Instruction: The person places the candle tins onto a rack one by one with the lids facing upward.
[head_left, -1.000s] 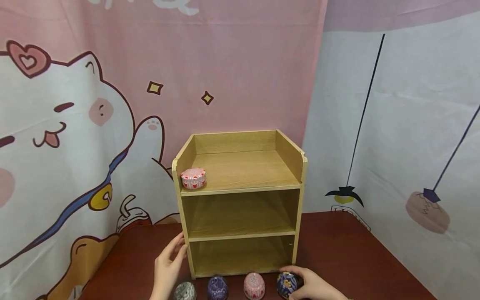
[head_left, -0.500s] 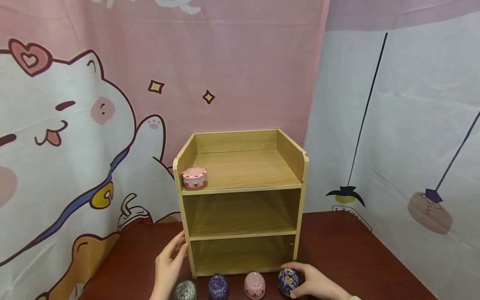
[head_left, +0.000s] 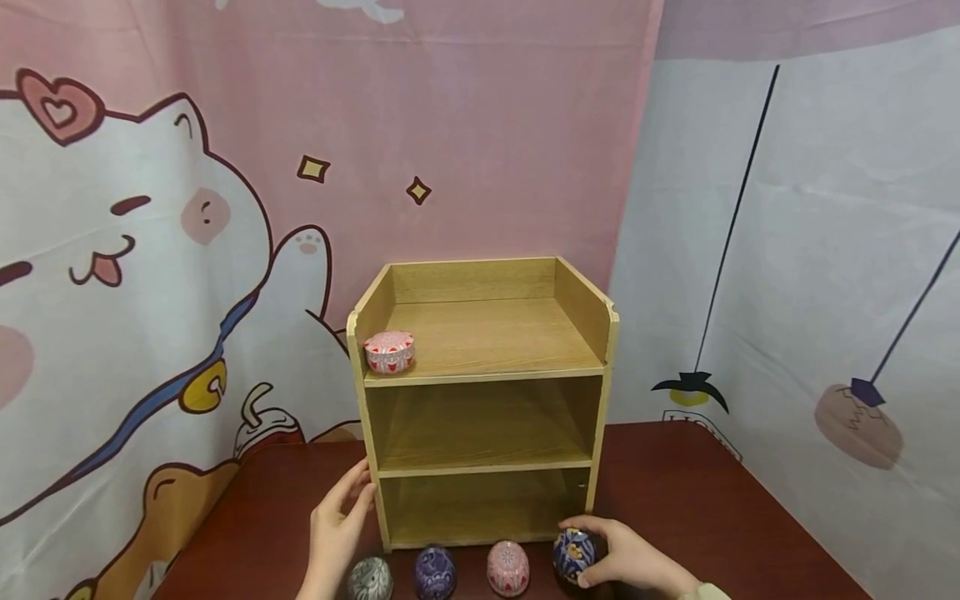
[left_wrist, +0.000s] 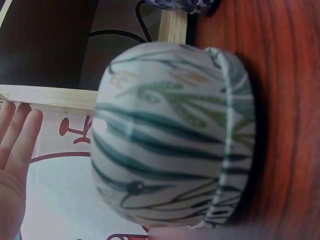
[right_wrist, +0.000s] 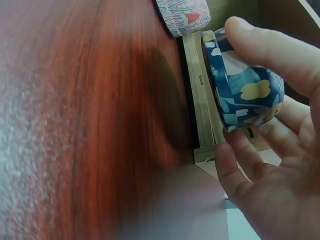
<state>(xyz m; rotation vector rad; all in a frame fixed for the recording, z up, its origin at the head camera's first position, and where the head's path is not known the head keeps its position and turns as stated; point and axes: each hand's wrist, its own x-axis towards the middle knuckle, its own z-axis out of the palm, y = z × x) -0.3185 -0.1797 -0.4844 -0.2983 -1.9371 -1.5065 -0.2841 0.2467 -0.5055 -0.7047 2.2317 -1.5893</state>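
My right hand [head_left: 628, 557] grips a small round tin with a blue and yellow floral pattern [head_left: 574, 555], thumb on one side and fingers round the other. In the right wrist view this blue tin [right_wrist: 250, 92] is raised off the table, casting a shadow there. Against the left side of the wooden shelf unit [head_left: 480, 381] my left hand [head_left: 336, 527] rests its extended fingers. A row of tins stands before the unit: white-and-green [head_left: 370, 579], purple [head_left: 435, 573] and pink [head_left: 507, 569]. The white-and-green tin [left_wrist: 165, 135] fills much of the left wrist view.
On the top level of the unit, at its front left corner, sits a pink tin with red hearts [head_left: 389, 352]. The unit has two compartments below. Behind the dark red table [head_left: 697, 500] hangs a printed cloth [head_left: 487, 125] with a cartoon cat.
My right hand has lifted the blue floral tin slightly from its place in the row. The left hand stays at the side of the shelf unit.
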